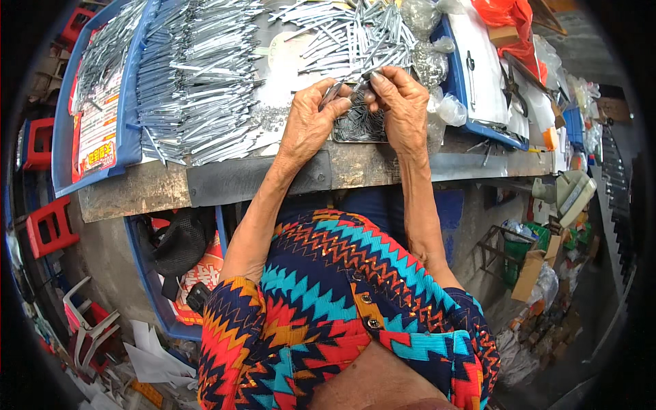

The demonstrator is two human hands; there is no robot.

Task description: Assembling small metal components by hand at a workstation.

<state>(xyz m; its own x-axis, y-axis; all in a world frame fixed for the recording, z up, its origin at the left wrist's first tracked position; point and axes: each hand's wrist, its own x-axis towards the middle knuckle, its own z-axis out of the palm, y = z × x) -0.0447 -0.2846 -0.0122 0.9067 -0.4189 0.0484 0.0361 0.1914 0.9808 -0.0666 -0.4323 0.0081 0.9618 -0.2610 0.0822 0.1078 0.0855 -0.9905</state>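
My left hand (309, 123) is closed in a pinch on a thin grey metal strip (331, 94). Close beside it, my right hand (403, 102) pinches a small dark metal piece (370, 73) between thumb and forefinger; its exact kind is too small to tell. Both hands are held over the bench near its front edge. Below and between them lies a heap of small metal pins (361, 124). Beyond the hands is a loose pile of slim metal strips (355, 37). More strips (212, 82) lie in dense rows to the left.
A blue tray (123, 143) with strips stands at the far left, another blue tray (495, 134) at the right. Clear plastic bags of small parts (430, 63) sit right of the pile. Under the wooden bench edge (137, 197) is a blue bin (154, 294). Red stools (51, 227) stand left.
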